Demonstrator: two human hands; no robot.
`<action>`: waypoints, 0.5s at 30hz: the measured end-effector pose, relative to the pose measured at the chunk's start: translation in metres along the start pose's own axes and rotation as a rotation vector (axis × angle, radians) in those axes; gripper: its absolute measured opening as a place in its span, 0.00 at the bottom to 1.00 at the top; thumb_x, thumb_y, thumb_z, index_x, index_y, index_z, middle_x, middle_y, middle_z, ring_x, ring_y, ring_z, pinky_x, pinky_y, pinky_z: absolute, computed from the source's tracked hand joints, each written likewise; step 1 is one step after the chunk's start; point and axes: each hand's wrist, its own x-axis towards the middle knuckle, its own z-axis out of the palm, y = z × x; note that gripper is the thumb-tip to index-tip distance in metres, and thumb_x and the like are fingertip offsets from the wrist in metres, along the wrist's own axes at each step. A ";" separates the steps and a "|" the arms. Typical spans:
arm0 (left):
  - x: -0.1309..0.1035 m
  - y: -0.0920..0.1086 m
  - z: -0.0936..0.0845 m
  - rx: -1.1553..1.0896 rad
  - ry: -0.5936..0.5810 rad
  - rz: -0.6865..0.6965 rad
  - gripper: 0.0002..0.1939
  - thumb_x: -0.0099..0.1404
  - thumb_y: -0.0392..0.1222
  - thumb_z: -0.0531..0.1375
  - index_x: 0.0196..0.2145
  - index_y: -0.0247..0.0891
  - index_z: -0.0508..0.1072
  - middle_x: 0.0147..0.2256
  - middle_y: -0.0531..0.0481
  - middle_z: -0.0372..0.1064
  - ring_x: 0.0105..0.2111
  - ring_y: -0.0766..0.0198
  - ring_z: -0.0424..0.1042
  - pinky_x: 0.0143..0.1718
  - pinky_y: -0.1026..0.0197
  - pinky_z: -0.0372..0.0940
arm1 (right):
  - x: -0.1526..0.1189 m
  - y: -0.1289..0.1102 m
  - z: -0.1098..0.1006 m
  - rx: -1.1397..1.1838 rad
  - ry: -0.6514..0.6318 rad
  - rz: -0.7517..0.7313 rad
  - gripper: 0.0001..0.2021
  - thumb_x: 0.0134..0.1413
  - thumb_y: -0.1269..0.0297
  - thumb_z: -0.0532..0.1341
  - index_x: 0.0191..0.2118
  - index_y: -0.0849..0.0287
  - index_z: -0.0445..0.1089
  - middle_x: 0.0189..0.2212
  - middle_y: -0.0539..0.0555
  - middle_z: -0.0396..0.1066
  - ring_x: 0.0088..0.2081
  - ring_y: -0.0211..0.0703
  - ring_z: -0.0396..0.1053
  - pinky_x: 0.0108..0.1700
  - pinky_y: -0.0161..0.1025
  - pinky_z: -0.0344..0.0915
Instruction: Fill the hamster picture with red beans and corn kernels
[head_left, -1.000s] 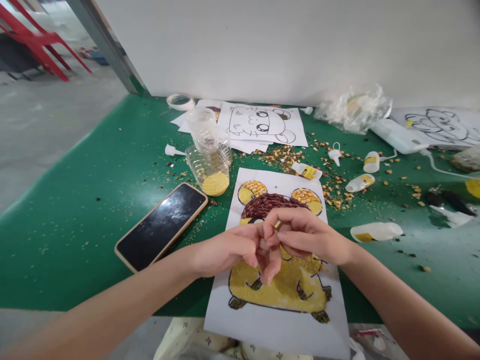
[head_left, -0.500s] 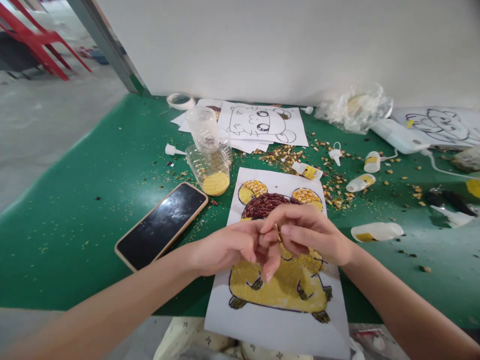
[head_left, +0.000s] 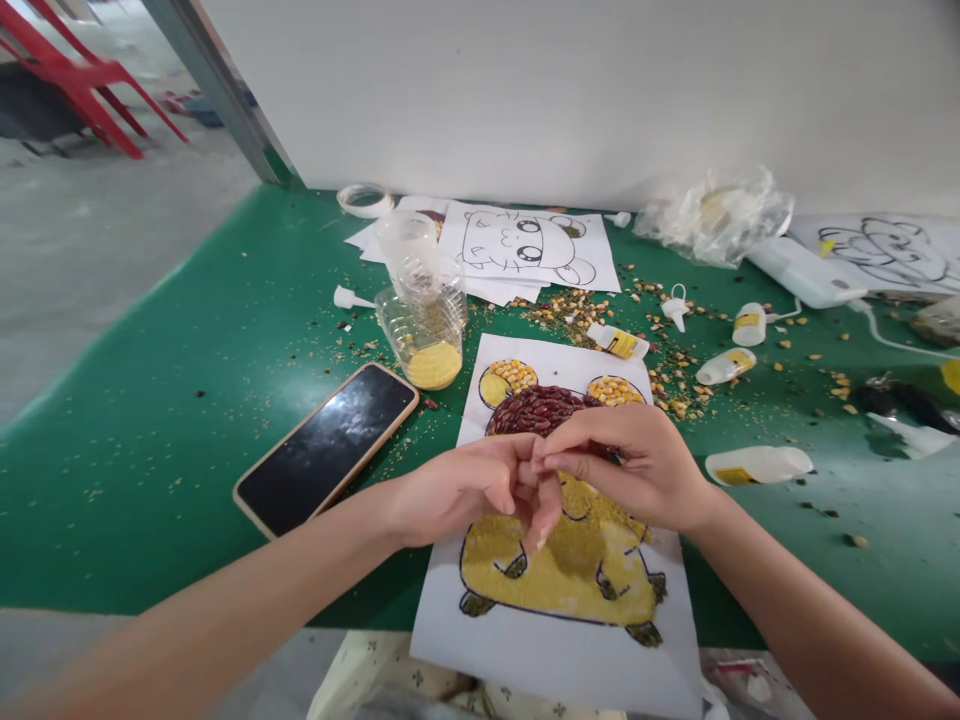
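Note:
A white sheet (head_left: 555,665) lies at the table's front edge with a seed-covered animal picture (head_left: 555,590), yellow below and dark red beans (head_left: 536,406) above. Over its middle, my left hand (head_left: 487,490) is palm up with loosely curled, partly spread fingers and nothing visible in it. My right hand (head_left: 630,465) comes from the right, thumb and index finger pinched against the left fingertips. Whether anything tiny sits in that pinch is hidden. Both hands hover above the picture and cover part of it.
Left of the sheet lies a phone (head_left: 326,450). Behind it stand clear plastic cups (head_left: 424,330), one with yellow grains. Glue bottles (head_left: 757,465) and scattered seeds (head_left: 574,315) lie to the right and behind. Further back are drawings (head_left: 525,245), tape (head_left: 365,201) and a plastic bag (head_left: 716,220).
My right thumb and index finger have closed together at the left fingertips. The left hand has kept nearly the same pose. The view has shifted slightly.

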 end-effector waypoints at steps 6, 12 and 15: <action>0.001 0.002 0.001 0.027 0.012 -0.008 0.14 0.44 0.32 0.51 0.33 0.36 0.60 0.26 0.50 0.67 0.25 0.65 0.65 0.29 0.61 0.62 | -0.001 0.003 0.000 -0.109 -0.007 -0.043 0.07 0.59 0.72 0.55 0.33 0.59 0.69 0.27 0.49 0.74 0.29 0.33 0.70 0.32 0.29 0.63; 0.001 0.004 0.001 0.050 0.019 -0.020 0.14 0.44 0.32 0.52 0.32 0.36 0.60 0.24 0.51 0.66 0.24 0.65 0.65 0.29 0.61 0.61 | -0.002 0.004 0.003 -0.121 -0.013 0.002 0.06 0.60 0.72 0.54 0.33 0.59 0.67 0.28 0.49 0.72 0.29 0.33 0.68 0.32 0.29 0.62; 0.001 0.004 0.001 0.065 0.022 -0.025 0.13 0.44 0.32 0.52 0.31 0.37 0.59 0.24 0.51 0.66 0.24 0.65 0.65 0.29 0.61 0.60 | -0.003 0.003 0.003 -0.108 -0.007 0.018 0.06 0.60 0.73 0.54 0.33 0.59 0.65 0.28 0.48 0.71 0.28 0.32 0.67 0.31 0.28 0.61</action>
